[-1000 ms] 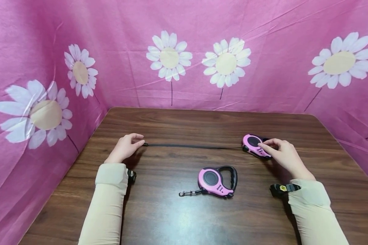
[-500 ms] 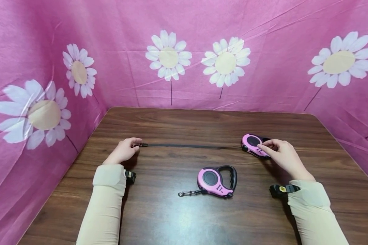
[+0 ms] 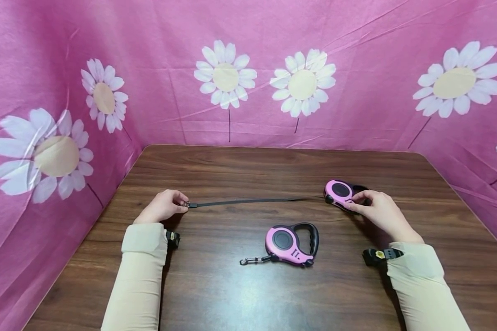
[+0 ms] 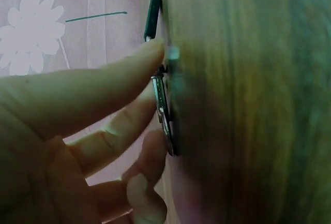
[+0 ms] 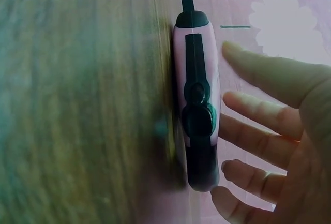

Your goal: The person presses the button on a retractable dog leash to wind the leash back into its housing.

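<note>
Two pink and black retractable dog leashes lie on the wooden table. My left hand (image 3: 160, 207) pinches the metal clip (image 4: 161, 100) of the far leash between thumb and fingers, close to the tabletop. From the clip a black strap (image 3: 240, 201) runs right, almost straight, to the pink casing (image 3: 336, 191) of that leash. At this casing my right hand (image 3: 378, 211) has its fingertips on or just over the upper face, fingers spread and not wrapped round it. Part of the black handle is hidden behind the right hand.
The second leash (image 3: 282, 245) lies flat in the middle, nearer the front, its clip (image 3: 254, 260) pointing left and its handle right. A pink curtain (image 3: 161, 92) with white daisies stands behind the table (image 3: 215, 294) and along both sides.
My left hand has moved slightly down and left with the clip, so the strap now slants a little. The right hand stays at the casing. The near leash has not moved.
</note>
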A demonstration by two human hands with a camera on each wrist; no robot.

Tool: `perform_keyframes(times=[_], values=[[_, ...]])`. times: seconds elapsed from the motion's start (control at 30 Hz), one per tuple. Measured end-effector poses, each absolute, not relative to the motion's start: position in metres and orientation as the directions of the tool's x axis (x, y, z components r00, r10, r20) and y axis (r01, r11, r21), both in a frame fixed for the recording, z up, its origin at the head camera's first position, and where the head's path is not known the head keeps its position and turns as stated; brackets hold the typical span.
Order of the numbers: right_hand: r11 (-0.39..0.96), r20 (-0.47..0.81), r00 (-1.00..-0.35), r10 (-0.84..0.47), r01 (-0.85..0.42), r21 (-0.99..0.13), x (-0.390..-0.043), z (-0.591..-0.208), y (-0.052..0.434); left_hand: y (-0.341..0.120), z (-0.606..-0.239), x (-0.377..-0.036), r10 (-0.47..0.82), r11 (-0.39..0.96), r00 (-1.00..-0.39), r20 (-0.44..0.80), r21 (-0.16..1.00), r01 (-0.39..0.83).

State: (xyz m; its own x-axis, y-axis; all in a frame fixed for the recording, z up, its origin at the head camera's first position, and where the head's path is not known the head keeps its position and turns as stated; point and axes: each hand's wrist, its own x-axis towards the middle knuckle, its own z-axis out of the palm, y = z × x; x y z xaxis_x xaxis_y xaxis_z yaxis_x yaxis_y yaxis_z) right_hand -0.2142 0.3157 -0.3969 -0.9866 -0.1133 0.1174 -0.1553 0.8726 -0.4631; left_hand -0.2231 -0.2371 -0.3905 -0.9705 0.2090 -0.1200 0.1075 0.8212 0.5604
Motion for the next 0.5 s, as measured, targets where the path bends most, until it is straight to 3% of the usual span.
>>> perform_keyframes(times=[0.5], values=[[0.900,0.050,-0.975,-0.216,-0.218,-0.376,-0.2152,-0.4021,0.3216,-0.2364,-0.3881,-0.2211,0.188,0.876,-0.968,-0.165,0.474,0.090]])
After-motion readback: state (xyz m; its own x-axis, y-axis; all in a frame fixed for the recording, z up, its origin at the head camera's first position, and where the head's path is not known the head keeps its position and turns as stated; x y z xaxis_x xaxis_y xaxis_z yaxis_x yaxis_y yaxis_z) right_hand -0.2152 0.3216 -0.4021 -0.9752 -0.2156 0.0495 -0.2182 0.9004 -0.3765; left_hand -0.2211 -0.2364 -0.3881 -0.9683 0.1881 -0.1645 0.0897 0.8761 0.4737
